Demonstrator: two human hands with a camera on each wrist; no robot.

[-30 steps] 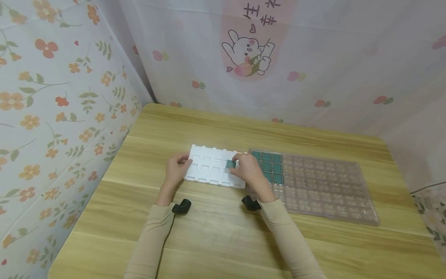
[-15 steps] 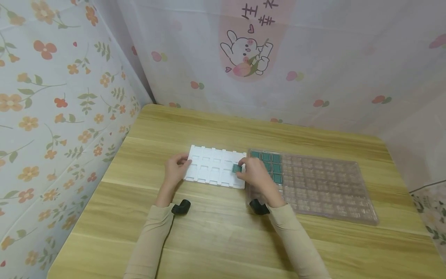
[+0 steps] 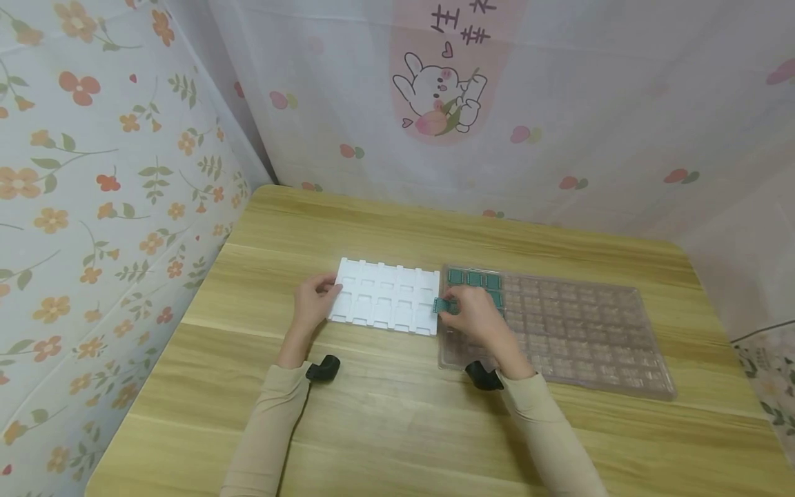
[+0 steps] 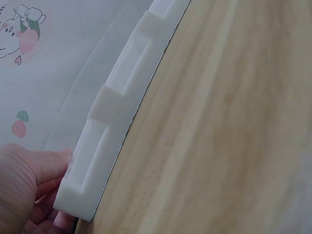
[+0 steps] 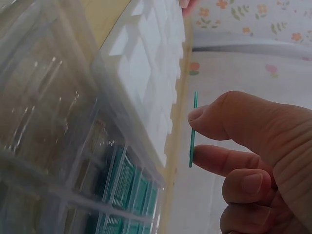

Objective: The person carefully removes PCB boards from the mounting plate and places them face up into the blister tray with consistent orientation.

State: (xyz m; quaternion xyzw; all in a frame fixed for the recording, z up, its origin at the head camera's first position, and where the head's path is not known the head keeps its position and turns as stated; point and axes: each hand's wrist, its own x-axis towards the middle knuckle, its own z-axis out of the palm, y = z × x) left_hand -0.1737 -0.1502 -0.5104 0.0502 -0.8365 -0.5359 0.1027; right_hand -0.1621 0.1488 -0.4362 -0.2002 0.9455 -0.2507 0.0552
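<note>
My right hand (image 3: 481, 314) pinches a small green circuit board (image 3: 441, 305) between thumb and fingers, over the left edge of the clear plastic tray (image 3: 584, 338). In the right wrist view that board (image 5: 192, 141) is seen edge-on, apart from both trays. My left hand (image 3: 315, 300) grips the left end of a white tray (image 3: 384, 295) with shallow recesses. The left wrist view has the thumb (image 4: 51, 165) on the tray's side and the other fingers partly hidden. Several green boards (image 3: 475, 279) sit in the clear tray's left compartments, some hidden by my right hand.
The two trays lie side by side on a wood-grain table (image 3: 385, 414). The rest of the clear tray is divided into many small compartments. Printed cloth (image 3: 348, 83) hangs behind the table and at its left. A black wrist piece (image 3: 484, 376) sits below each hand.
My right hand has carried the green board rightward, from above the white tray to the clear tray's left edge. My left hand stays on the white tray's end.
</note>
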